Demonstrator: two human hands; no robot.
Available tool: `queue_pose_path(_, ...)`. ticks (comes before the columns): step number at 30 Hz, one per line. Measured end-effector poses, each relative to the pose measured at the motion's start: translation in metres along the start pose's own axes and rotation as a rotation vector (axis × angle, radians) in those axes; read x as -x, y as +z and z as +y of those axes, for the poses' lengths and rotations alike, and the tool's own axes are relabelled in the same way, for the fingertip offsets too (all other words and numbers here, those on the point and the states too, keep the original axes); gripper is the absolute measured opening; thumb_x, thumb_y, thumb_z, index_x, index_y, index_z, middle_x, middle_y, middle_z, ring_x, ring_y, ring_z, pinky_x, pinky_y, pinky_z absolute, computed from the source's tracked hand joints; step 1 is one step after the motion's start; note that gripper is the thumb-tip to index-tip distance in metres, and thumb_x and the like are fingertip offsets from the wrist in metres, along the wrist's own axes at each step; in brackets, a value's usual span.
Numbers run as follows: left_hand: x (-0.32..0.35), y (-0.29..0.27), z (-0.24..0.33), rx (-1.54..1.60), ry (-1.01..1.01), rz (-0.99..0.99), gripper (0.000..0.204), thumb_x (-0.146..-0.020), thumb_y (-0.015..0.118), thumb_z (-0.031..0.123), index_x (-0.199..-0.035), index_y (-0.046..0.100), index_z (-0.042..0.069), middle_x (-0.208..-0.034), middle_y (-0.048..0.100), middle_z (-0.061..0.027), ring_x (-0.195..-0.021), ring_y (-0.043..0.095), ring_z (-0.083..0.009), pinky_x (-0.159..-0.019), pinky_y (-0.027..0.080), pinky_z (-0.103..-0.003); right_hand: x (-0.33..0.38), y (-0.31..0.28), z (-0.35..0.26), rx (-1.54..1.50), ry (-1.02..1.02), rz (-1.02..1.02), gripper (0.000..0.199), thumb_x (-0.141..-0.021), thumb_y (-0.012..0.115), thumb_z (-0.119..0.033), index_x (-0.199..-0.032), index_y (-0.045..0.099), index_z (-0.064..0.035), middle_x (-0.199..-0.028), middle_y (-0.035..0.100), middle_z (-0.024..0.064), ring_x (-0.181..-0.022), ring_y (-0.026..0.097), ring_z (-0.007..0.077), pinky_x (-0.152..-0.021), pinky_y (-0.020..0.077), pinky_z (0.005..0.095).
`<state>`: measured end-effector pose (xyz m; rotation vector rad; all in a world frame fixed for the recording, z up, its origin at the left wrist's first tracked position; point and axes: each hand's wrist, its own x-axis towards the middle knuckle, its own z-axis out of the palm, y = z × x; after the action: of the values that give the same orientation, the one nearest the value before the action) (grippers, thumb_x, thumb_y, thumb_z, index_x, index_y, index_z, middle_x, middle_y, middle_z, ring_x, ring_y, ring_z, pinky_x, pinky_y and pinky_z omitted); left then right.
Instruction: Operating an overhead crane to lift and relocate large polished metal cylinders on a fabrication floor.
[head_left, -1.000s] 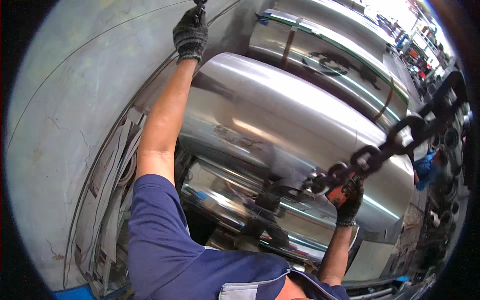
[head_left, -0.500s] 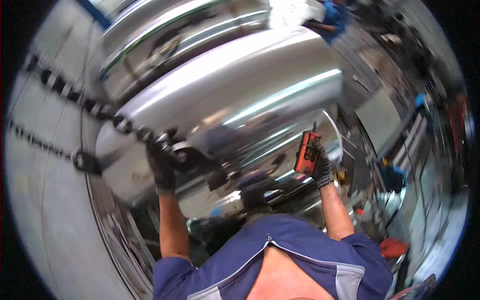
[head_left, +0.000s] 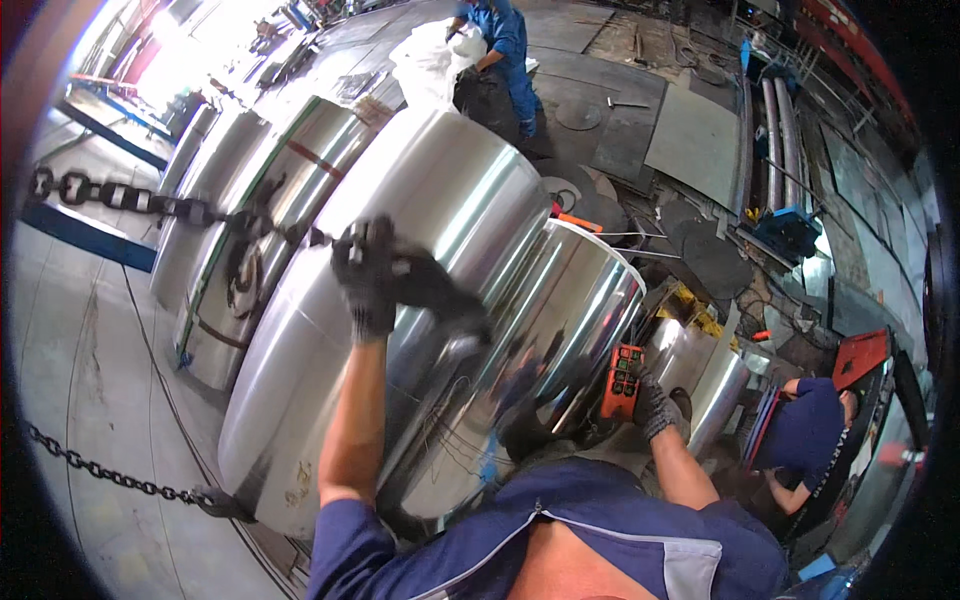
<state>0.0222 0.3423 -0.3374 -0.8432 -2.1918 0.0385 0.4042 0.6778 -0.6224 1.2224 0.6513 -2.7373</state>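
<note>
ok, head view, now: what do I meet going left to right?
Lower thin chain → gloved left hand → person in blue clothing at the top → orange remote → gloved right hand holding it → person in navy shirt.

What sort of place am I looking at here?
Probably a metalworking shop or metal store: large shiny metal rolls, a heavy dark chain, and an orange handheld remote in the right hand.

We count two gloved hands (head_left: 368, 288), one orange remote (head_left: 622, 382), two chains (head_left: 190, 210) (both frame left), two co-workers (head_left: 512, 62).
</note>
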Motion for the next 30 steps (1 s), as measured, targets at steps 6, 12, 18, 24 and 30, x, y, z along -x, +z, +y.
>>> queue_pose_path(6, -0.214, 0.155, -0.037, 0.323, -0.004, -0.045, 0.038, -0.095, 0.063, 0.02, -0.132, 0.063, 0.009, -0.118, 0.068, -0.017, -0.11, 0.064, -0.0346, -0.096, 0.048, -0.046, -0.008, 0.023, -0.002, -0.075, -0.057, -0.141, 0.039, -0.098, 0.066, -0.035, -0.128, 0.064, -0.0098, -0.111, 0.073, 0.0091, -0.097, 0.072, 0.0261, -0.089, 0.0596, 0.0431)
queue_pose_path(12, -0.293, 0.23, -0.026, 0.662, -0.237, -0.09, 0.036, -0.102, 0.052, 0.024, -0.131, 0.061, 0.005, -0.122, 0.067, -0.0245, -0.119, 0.061, -0.0419, -0.097, 0.049, -0.048, 0.0, 0.023, -0.001, -0.062, -0.204, -0.078, 0.042, -0.095, 0.07, -0.037, -0.127, 0.065, -0.0108, -0.109, 0.074, 0.0073, -0.096, 0.072, 0.0248, -0.085, 0.061, 0.0426)
queue_pose_path(18, -0.216, 0.272, -0.069, 1.156, -0.442, -0.123, 0.039, -0.09, 0.068, 0.022, -0.127, 0.063, 0.012, -0.116, 0.07, -0.0131, -0.105, 0.067, -0.0287, -0.09, 0.053, -0.04, 0.022, 0.033, -0.017, -0.2, -0.226, 0.147, 0.042, -0.091, 0.078, -0.036, -0.124, 0.066, -0.013, -0.103, 0.074, 0.0059, -0.087, 0.072, 0.0231, -0.077, 0.0623, 0.0433)
queue_pose_path(24, -0.124, 0.252, -0.072, 1.781, -0.862, 0.121, 0.047, -0.099, 0.054, 0.053, -0.113, 0.062, 0.009, -0.102, 0.064, -0.0032, -0.094, 0.062, -0.0167, -0.075, 0.053, -0.032, 0.016, 0.016, -0.018, -0.214, -0.369, 0.041, 0.051, -0.096, 0.069, -0.042, -0.125, 0.061, -0.0015, -0.112, 0.07, 0.0092, -0.1, 0.069, 0.0264, -0.085, 0.0591, 0.0435)
queue_pose_path(30, -0.13, 0.195, -0.004, 1.489, -1.255, -0.1, 0.064, -0.099, 0.055, 0.063, -0.124, 0.063, 0.004, -0.08, 0.066, -0.0046, -0.067, 0.063, -0.0178, -0.06, 0.051, -0.032, -0.17, 0.309, -0.1, -0.089, -0.342, -0.692, 0.05, -0.096, 0.069, -0.042, -0.126, 0.061, -0.0019, -0.113, 0.07, 0.0093, -0.101, 0.069, 0.0264, -0.086, 0.0584, 0.0433)
